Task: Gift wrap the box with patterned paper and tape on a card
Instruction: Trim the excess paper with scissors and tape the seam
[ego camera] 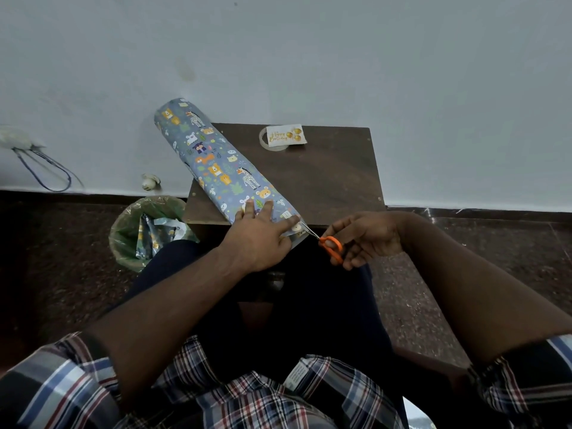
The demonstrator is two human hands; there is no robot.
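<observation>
Faintly, card (286,136) reads "Happy Birthday", resting on tape roll (265,140).

Glossy patterned paper (216,168), dark wood table (325,178)

"Happy Birthday" — gold script — on the white card (286,136) atop the tape roll (265,140)

Small dark wooden desk (334,178) ahead of hands, back edge against pale blue-grey wall (309,57). Waste bin (123,239) lined with green plastic bag on floor left of hands, just beside desk, paper scraps inside. Dark speckled floor (448,274) either side. White wall fitting (18,139) far left of hands, dark cable loop (46,171) hanging below it. Small pale object (150,182) at wall base, beyond bin.
</observation>
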